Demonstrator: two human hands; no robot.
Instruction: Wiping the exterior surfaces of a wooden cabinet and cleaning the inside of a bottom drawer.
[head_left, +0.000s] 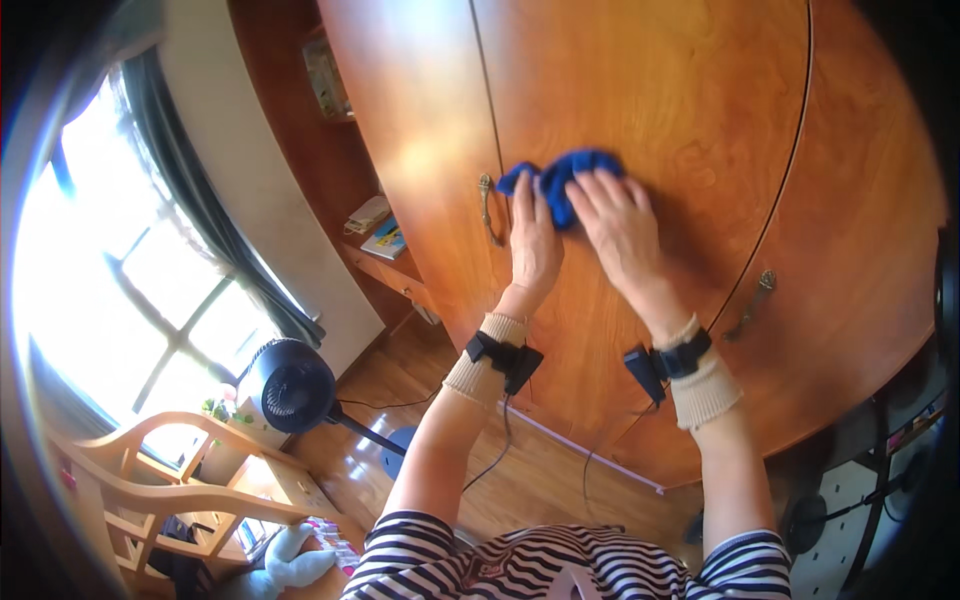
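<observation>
A crumpled blue cloth (pixel 582 168) lies against the glossy wooden door (pixel 640 90) of a wardrobe. My right hand (pixel 618 225) presses the cloth to the door, its fingers reaching up over the lower right part. At the cloth's left end, my left hand (pixel 536 240) has its fingertips on a smaller fold and holds it. Just left of that hand is an ornate metal handle (pixel 488 210). Lower right, a second handle (pixel 752 300) sits on the neighbouring door. The fingertips of both hands are partly lost in the cloth.
A black fan (pixel 290 385) on a stand rises at the lower left, before a bright window (pixel 130 280) with a dark curtain (pixel 200 200). Open shelves with books (pixel 385 240) adjoin the wardrobe. Below left is a wooden bed frame (pixel 180 492). Cables hang from both wrist straps.
</observation>
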